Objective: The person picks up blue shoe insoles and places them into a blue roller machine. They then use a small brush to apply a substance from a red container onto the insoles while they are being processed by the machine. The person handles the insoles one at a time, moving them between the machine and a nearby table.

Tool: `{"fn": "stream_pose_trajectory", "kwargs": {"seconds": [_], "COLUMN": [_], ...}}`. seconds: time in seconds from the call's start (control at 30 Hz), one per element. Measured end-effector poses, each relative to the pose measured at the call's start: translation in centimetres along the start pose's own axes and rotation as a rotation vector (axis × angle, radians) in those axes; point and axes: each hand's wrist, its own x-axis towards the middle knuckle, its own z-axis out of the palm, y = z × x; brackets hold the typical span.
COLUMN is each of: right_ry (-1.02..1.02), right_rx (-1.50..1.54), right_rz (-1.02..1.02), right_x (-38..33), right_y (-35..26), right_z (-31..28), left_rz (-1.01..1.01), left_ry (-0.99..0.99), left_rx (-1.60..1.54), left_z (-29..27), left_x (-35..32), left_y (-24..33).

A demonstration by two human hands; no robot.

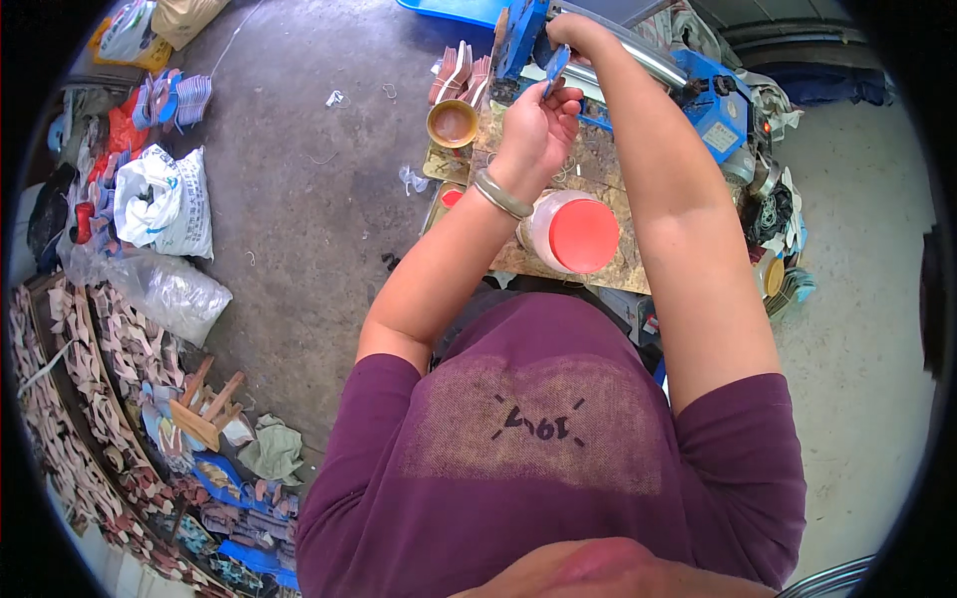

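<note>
My left hand [541,125], a bangle on its wrist, pinches a small flat blue piece [556,70] between thumb and fingers, its other fingers loosely curled. My right hand [580,38] reaches past it to the blue machine [520,42] with shiny metal rollers [646,60]. The right fingers bend downward beside the upper end of the blue piece. Their tips are hidden, so I cannot tell whether they grip anything. Nearer to me, a clear jar with a red lid [584,236] stands on the worn wooden worktable [620,189].
A round bowl of brownish stuff [453,124] sits at the table's left edge, with pink strap-like pieces [461,74] behind it. White sacks [164,204], a small wooden stool [207,407] and heaps of cut pieces [110,369] lie on the left. A yellow-lidded jar [770,274] stands at the right.
</note>
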Motion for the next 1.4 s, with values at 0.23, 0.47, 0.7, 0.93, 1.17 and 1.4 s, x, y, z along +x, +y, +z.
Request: {"fn": "stream_pose_trajectory", "kwargs": {"seconds": [0.23, 0.47, 0.7, 0.93, 1.17, 1.4], "right_ry": [0.037, -0.027, -0.003, 0.033, 0.045, 0.102], "right_rx": [0.23, 0.181, 0.116, 0.075, 0.068, 0.17], "right_rz": [0.028, -0.032, -0.023, -0.106, -0.045, -0.024], "right_x": [-0.9, -6.5, -7.9, -6.8, -3.7, -6.5], "right_y": [-1.0, -4.6, -4.9, -5.9, -4.3, -4.9], "right_z": [0.2, -1.2, -1.5, 0.1, 0.3, 0.2], "left_rz": [0.001, 0.034, 0.007, 0.035, 0.009, 0.004], "left_ry": [-0.031, 0.005, 0.0, 0.029, 0.011, 0.033], "left_rx": [-0.069, -0.028, -0.054, -0.05, -0.071, -0.054], "left_z": [0.1, -0.5, -0.5, -1.8, -1.7, -1.3], "left_x": [0.2, 0.2, 0.2, -0.3, 0.0, -0.3], "left_y": [0.6, 0.8, 0.6, 1.9, 1.9, 1.9]}}
